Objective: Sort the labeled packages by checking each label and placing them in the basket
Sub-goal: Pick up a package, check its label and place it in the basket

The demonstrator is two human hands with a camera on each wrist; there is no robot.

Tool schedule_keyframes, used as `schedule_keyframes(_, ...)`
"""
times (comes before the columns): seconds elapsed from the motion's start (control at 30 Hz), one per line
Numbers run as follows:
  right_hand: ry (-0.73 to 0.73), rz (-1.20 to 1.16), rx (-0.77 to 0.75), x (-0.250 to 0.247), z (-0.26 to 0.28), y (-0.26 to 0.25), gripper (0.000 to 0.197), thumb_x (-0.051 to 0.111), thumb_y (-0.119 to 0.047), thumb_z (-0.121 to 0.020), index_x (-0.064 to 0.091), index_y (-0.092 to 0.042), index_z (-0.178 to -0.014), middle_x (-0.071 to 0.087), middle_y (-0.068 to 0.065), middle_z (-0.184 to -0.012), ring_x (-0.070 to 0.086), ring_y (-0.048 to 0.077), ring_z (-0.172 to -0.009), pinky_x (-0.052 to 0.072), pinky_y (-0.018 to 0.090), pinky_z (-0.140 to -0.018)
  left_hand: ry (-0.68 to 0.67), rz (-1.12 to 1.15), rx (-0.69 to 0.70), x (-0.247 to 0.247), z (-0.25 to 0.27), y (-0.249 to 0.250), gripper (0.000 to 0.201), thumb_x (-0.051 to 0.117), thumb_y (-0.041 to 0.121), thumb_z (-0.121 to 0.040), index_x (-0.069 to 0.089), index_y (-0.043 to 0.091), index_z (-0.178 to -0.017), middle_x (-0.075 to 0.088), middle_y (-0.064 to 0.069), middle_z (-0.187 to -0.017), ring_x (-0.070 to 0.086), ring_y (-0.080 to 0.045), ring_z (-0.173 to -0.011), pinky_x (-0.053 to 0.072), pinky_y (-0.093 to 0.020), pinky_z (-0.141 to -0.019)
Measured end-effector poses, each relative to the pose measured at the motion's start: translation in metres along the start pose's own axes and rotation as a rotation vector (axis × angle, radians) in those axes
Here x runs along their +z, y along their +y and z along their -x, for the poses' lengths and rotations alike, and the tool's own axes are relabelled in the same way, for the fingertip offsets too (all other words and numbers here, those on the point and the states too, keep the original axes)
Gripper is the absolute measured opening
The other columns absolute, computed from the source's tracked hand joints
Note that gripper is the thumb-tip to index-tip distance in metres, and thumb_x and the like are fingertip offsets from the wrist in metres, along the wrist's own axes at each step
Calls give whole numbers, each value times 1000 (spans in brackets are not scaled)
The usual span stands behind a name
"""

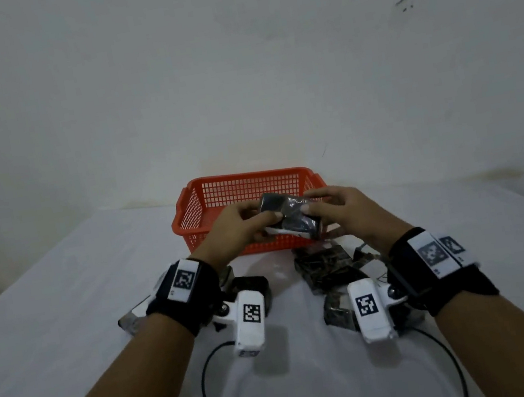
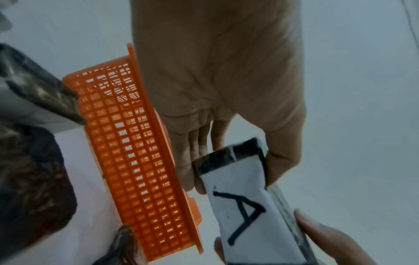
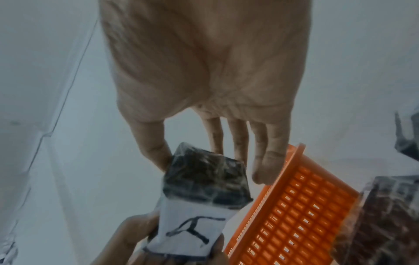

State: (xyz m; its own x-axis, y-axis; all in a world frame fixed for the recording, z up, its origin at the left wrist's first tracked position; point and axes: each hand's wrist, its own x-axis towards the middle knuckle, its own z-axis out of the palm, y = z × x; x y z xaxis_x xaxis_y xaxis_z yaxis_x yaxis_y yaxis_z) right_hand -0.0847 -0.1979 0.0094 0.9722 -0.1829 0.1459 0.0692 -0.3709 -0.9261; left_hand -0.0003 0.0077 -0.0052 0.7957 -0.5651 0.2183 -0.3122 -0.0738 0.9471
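Both hands hold one dark plastic-wrapped package (image 1: 291, 216) just above the near rim of the orange basket (image 1: 200, 204). My left hand (image 1: 241, 227) pinches its left end between thumb and fingers. My right hand (image 1: 341, 206) pinches its right end. The package's underside carries a white label with a hand-drawn "A" (image 2: 244, 213), also seen on the package (image 3: 204, 175) in the right wrist view. The basket (image 2: 136, 143) looks empty inside as far as the head view shows.
Several more dark wrapped packages (image 1: 328, 266) lie on the white table (image 1: 63, 298) between the basket and my wrists, one (image 1: 250, 286) near the left wrist. Black cables (image 1: 208, 388) loop across the near table. A white wall (image 1: 232, 65) stands right behind the basket.
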Motion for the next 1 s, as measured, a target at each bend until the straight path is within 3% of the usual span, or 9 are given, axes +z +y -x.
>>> schedule_keyframes(0.07, 10, -71, 21, 9, -2, 7, 45, 85, -40, -82, 74, -19, -121, 78, 9, -112, 78, 28, -100, 62, 55, -90, 39, 36, 5, 5, -2, -4, 24, 67, 14, -95, 71, 7, -118, 77, -12, -107, 75, -13, -86, 57, -18, -69)
schedule_keyframes(0.2, 97, -132, -8, 21, -3, 14, 25, 83, -23, -86, 80, -14, -109, 82, 8, -99, 80, 27, -92, 63, 54, -89, 4, 180, -24, 9, -3, -12, 32, 69, 26, -95, 70, 11, -123, 75, -11, -117, 75, -25, -106, 61, -36, -88)
schedule_keyframes(0.37, 143, -127, -35, 28, -9, 13, 28, 86, -26, -84, 78, -19, -110, 81, 2, -100, 78, 18, -93, 63, 42, -90, 164, 109, 26, 8, -8, -15, 22, 70, 18, -93, 74, 10, -114, 80, -7, -101, 77, -16, -90, 59, -27, -78)
schedule_keyframes(0.47, 150, -165, -34, 31, -14, 13, 30, 86, -34, -83, 79, -20, -108, 81, -1, -100, 78, 16, -93, 63, 40, -92, 107, 156, 11, 5, -8, -18, 31, 71, 26, -92, 70, 14, -122, 78, -5, -111, 76, -20, -102, 60, -33, -90)
schedule_keyframes(0.53, 159, -178, -49, 30, -16, 13, 29, 86, -32, -82, 81, -19, -107, 82, 0, -98, 79, 16, -92, 63, 41, -92, 63, 133, 6, 2, -7, -18, 35, 72, 29, -92, 69, 17, -124, 77, -3, -114, 75, -19, -105, 61, -32, -90)
schedule_keyframes(0.67, 156, -127, -77, 33, -20, 18, 38, 89, -29, -79, 78, -20, -114, 80, -1, -106, 76, 15, -100, 61, 32, -91, 134, 36, 49, -2, -7, -20, 26, 74, 19, -91, 73, 17, -117, 78, 1, -106, 75, -11, -99, 61, -22, -84)
schedule_keyframes(0.77, 117, -169, -28, 36, -21, 20, 52, 89, -38, -79, 70, -23, -125, 75, -1, -119, 73, 14, -108, 62, 33, -90, 177, 94, 77, -6, -6, -27, 44, 79, 9, -84, 65, 15, -125, 75, 2, -117, 72, -8, -108, 60, -21, -85)
schedule_keyframes(0.9, 79, -398, 82, 35, -15, 17, 35, 71, -36, -94, 76, -8, -115, 79, 11, -110, 77, 24, -99, 66, 34, -78, 124, 117, 130, -9, 0, -36, 63, 83, -2, -77, 57, 16, -132, 68, 3, -130, 66, -10, -121, 59, -29, -94)
schedule_keyframes(1.0, 84, -431, 112, 32, -12, 23, 31, 72, -27, -95, 76, 0, -111, 79, 19, -110, 77, 32, -102, 65, 43, -85, 85, 170, 173, -8, 4, -35, 70, 82, -9, -76, 53, 12, -136, 64, -1, -134, 64, -12, -125, 57, -25, -94)
